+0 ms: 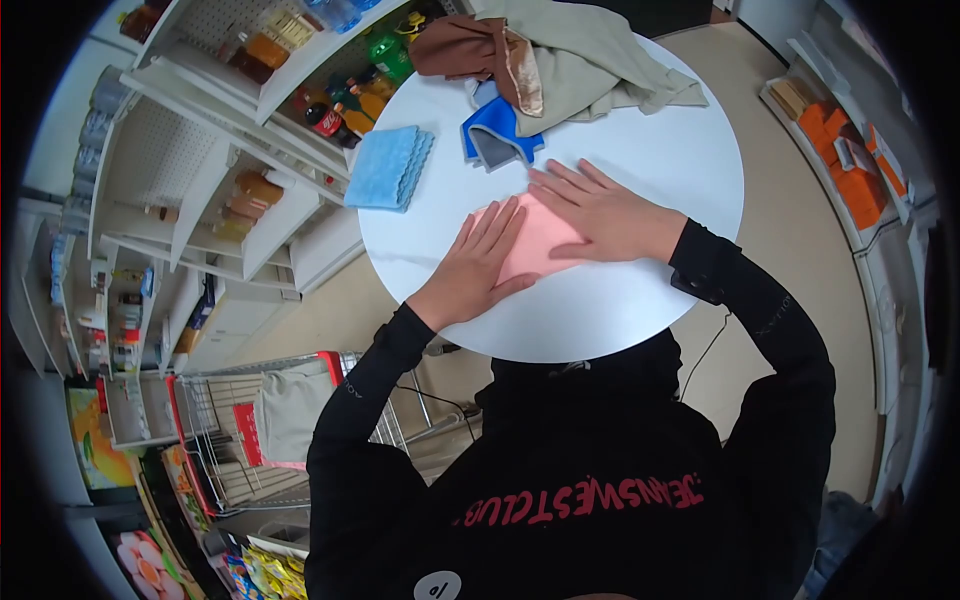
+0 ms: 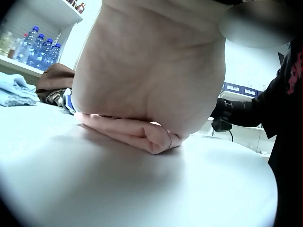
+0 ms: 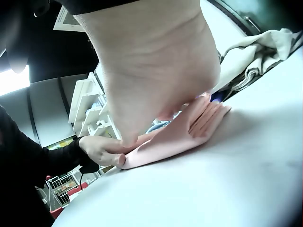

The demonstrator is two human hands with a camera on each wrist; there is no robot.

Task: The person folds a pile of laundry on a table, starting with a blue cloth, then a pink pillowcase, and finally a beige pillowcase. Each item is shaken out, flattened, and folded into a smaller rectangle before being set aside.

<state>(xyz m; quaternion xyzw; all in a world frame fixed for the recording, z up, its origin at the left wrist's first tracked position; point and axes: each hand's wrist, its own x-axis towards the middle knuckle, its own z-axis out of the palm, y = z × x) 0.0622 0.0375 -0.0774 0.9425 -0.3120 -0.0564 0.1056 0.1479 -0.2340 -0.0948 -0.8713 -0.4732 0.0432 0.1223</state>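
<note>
A pink folded cloth [image 1: 540, 238] lies on the round white table [image 1: 640, 290] near its front edge. My left hand [image 1: 474, 268] rests on the cloth's left side with fingers extended. On its right side lies my right hand [image 1: 612, 215], fingers straight and spread, thumb over the pink fabric. Seen in the right wrist view, the pink cloth [image 3: 173, 142] shows several stacked layers at one end. The left wrist view has the heel of the left hand [image 2: 151, 75] over the cloth's rounded fold [image 2: 151, 137]. Both palms hide part of it.
A light-blue folded cloth [image 1: 388, 168] lies at the table's left. Behind the hands are a blue-and-grey cloth [image 1: 500, 132], a brown cloth [image 1: 460, 48] and a beige one [image 1: 600, 60]. Shelves with bottles [image 1: 325, 120] stand left; a shopping cart [image 1: 215, 420] is lower left.
</note>
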